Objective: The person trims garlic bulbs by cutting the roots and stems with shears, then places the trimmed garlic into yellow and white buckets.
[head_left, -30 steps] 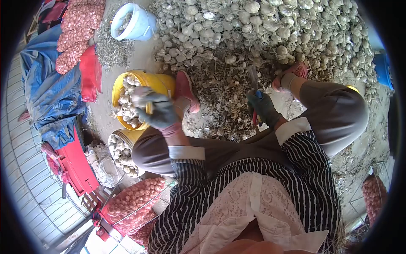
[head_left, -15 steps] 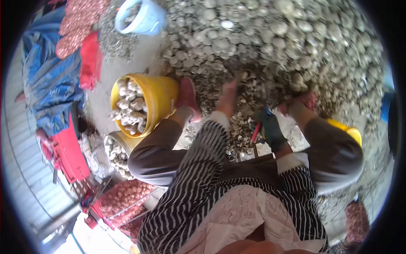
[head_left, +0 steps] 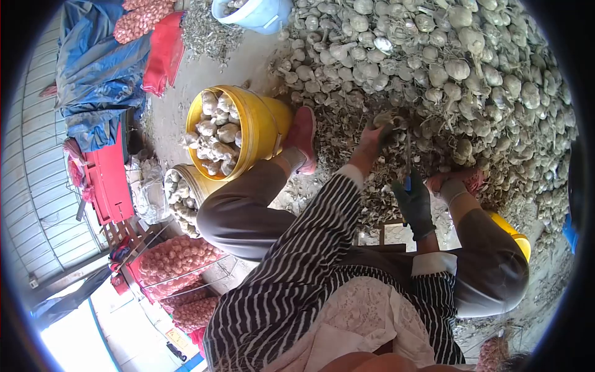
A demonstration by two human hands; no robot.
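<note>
My left hand [head_left: 370, 142] is closed around a garlic bulb [head_left: 385, 119] over the litter of trimmings, its fingertips dark. To its right, my right hand [head_left: 414, 208] wears a dark glove and is wrapped round a cutting tool [head_left: 408, 162] with a slim metal blade and a bit of blue at the handle. The blade points up towards the bulb; most of the handle is hidden in the glove. Beyond both hands spreads a large heap of garlic bulbs [head_left: 434, 68], dry stalks still on some of them.
A tilted yellow bucket [head_left: 263, 124] full of garlic bulbs stands beside my left shoe, another filled bucket [head_left: 184, 170] behind it. At the top is a light blue bucket [head_left: 263, 17]. Red net sacks [head_left: 167, 266] lie lower left. Something yellow [head_left: 517, 239] shows past my right knee.
My view has shifted, so the surroundings sit lower and further right. My left hand, blurred before, now shows a garlic bulb in it. The tool's red handle no longer shows.
</note>
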